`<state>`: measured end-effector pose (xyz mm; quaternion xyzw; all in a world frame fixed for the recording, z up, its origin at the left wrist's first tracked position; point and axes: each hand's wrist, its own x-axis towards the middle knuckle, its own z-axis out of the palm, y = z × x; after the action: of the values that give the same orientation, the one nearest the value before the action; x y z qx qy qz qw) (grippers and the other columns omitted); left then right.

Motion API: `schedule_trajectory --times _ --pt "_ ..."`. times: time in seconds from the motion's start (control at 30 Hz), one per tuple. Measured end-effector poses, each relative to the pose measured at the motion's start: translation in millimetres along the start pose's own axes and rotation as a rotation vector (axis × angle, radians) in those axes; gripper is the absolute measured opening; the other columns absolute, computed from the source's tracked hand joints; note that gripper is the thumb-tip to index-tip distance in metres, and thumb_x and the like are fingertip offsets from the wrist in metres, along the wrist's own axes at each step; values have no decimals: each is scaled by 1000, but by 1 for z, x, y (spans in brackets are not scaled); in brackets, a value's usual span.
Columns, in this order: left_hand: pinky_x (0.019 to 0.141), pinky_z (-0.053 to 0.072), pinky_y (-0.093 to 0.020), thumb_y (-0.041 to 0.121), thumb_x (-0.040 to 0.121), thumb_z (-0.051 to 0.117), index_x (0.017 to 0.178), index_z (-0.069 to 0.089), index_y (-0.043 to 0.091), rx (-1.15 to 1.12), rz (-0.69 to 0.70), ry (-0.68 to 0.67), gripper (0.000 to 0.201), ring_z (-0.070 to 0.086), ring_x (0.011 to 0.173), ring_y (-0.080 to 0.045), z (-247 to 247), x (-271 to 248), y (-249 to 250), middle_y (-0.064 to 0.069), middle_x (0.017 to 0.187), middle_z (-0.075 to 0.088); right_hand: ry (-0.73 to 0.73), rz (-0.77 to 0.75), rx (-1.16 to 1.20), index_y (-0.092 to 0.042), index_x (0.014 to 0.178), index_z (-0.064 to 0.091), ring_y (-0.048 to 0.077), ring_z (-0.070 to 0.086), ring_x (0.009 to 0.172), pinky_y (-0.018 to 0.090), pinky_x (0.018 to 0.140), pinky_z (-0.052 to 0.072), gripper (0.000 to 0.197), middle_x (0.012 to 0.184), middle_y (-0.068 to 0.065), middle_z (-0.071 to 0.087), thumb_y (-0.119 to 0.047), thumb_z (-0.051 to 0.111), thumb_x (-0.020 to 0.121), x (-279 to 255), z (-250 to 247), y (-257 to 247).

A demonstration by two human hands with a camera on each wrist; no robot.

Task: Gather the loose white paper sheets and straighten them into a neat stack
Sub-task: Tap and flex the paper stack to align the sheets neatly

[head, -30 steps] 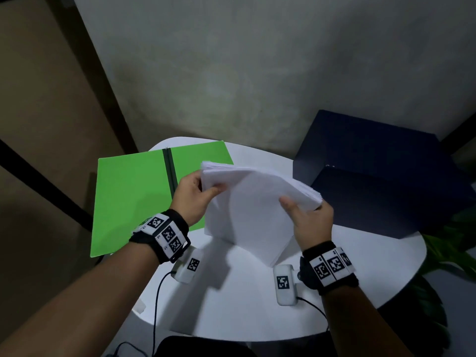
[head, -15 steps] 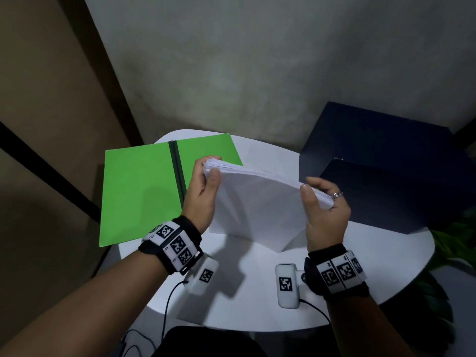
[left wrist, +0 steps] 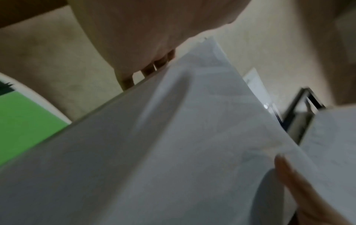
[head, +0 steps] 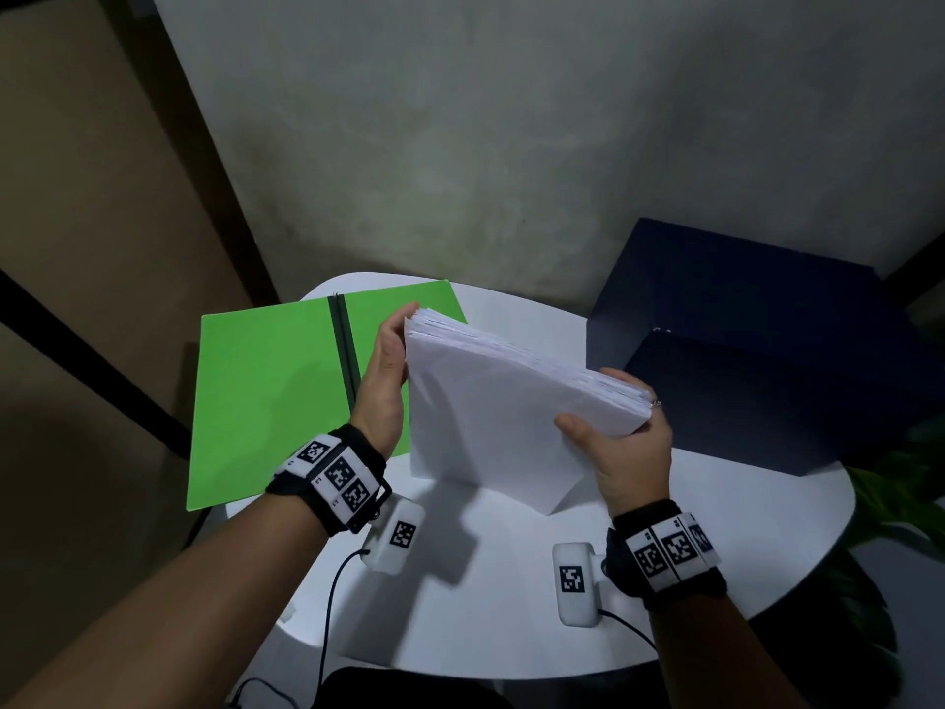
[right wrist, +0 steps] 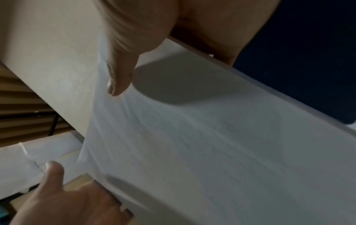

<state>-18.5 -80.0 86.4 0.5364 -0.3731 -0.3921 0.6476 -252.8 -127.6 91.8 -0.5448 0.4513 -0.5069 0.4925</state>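
While the stack of white paper sheets (head: 503, 411) stands on its lower edge on the round white table (head: 516, 596), both hands have it from the sides. Left hand (head: 383, 386) is flat against the stack's left edge, fingers straight and together, reaching up past the top corner; from the left wrist view those fingers (left wrist: 148, 69) disappear behind the paper, so that is all it gives. Right hand (head: 626, 452) has the stack's right side clamped: thumb on the near face, fingers curled over the top edge onto the far face, a ring showing on 1 of them. In the right wrist view the thumb (right wrist: 120, 76) presses the near sheet and the paper ripples below it. Top edge of the stack slopes down from the left hand's corner to the right hand's, and the sheet edges up there look slightly fanned, not flush. Left of the stack lies an open bright green folder (head: 271, 396) with a dark spine, flat on the table and overhanging its left rim. Right of the stack and behind it sits a big dark navy box (head: 767, 340). Far right of the stack, some green plant leaves (head: 905, 498) poke in beyond the table.
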Motion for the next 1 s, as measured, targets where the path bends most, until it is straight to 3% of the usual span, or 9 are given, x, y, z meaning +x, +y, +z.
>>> schedule_trajectory --times 0.07,0.23,0.33,0.47,0.6,0.7,0.83,0.93,1.0 --pt "95 45 -16 91 63 41 127 51 30 -49 -33 -89 89 59 117 4 1 0 7 16 121 68 2 15 11 -25 100 64 4 69 86 29 81 58 55 97 -5 71 5 87 60 0 0 0" --pt "113 34 -40 99 54 32 144 40 20 13 -57 -75 119 46 130 -12 1 0 11 6 140 49 4 26 7 -25 100 65 5 70 87 31 82 58 54 92 -9 73 3 88 60 2 2 0" --pt "103 42 -26 93 64 34 140 42 30 -23 -16 -125 99 50 130 -6 4 0 8 12 138 57 10 33 31 -25 100 64 7 69 90 37 86 57 55 97 -5 71 6 87 61 5 3 1" --pt "106 39 -23 90 69 36 150 32 20 17 -24 -76 107 48 132 -3 4 3 5 12 142 51 11 36 25 -25 101 64 7 70 91 36 86 58 55 98 -4 71 5 88 61 5 3 3" --pt "121 25 -41 84 78 36 153 27 21 17 -43 -66 98 34 144 -9 4 1 4 4 155 38 37 72 23 -25 98 64 6 71 86 30 82 59 48 95 -4 72 1 88 64 1 3 3" --pt "121 24 -47 66 90 43 152 29 20 72 -38 -69 78 34 144 -14 4 0 2 0 155 39 69 120 20 -17 99 68 17 73 91 36 85 59 41 94 0 75 -6 89 65 -1 3 7" --pt "104 44 -23 11 91 64 147 29 14 177 16 -79 66 56 116 6 5 2 -3 7 133 55 63 175 35 -12 97 72 17 74 90 40 90 58 29 90 0 78 -6 85 71 0 6 6" --pt "91 48 -23 5 91 64 131 38 21 199 77 -49 51 61 95 3 5 3 1 9 108 58 57 152 50 -4 100 73 22 74 93 40 88 58 31 94 6 78 -6 85 71 -1 4 0" --pt "90 52 -28 11 85 71 126 37 26 142 91 -16 55 60 95 -5 1 1 0 4 108 57 62 151 45 -6 99 72 19 74 89 36 83 59 34 91 4 78 -4 86 68 -4 2 2"
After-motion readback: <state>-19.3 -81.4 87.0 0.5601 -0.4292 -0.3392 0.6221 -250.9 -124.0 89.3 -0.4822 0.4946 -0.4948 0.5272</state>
